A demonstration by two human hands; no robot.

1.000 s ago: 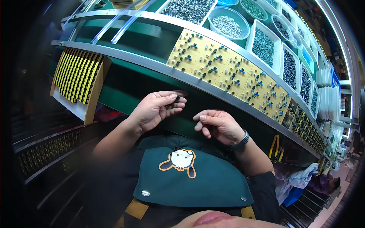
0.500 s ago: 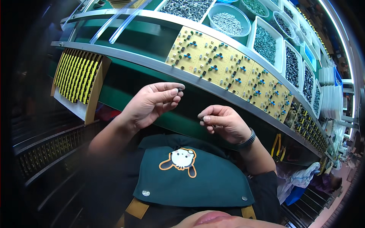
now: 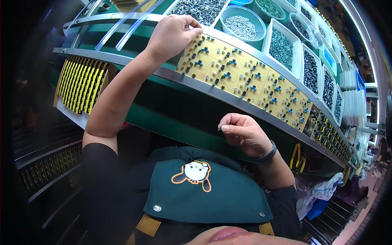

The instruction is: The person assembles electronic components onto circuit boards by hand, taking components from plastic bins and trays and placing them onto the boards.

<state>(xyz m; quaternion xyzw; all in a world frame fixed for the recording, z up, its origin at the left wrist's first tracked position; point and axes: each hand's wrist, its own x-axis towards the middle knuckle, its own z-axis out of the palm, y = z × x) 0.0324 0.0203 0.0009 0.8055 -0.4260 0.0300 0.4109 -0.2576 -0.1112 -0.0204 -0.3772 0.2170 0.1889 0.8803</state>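
Note:
Over the far left corner of a tan circuit board panel (image 3: 213,70), my left hand (image 3: 173,36) is closed in a pinch. What its fingertips hold, if anything, is hidden. The panel lies between metal rails and carries rows of small black, green, blue and silver parts. Nearer to me, my right hand (image 3: 245,134) is raised in front of the near rail, with a watch on its wrist. Its thumb and forefinger pinch a small dark component (image 3: 219,127), too small to name more exactly.
Beyond the far rail stand a tray of dark components (image 3: 198,10), a round tub of silvery parts (image 3: 240,27) and a white bin of teal parts (image 3: 281,48). A stack of yellow-and-black parts (image 3: 79,83) is at left. Yellow-handled pliers (image 3: 297,157) sit at right.
My left hand has moved up and away from me, from before the rail to the board's far left corner. My right hand has stayed nearly in place.

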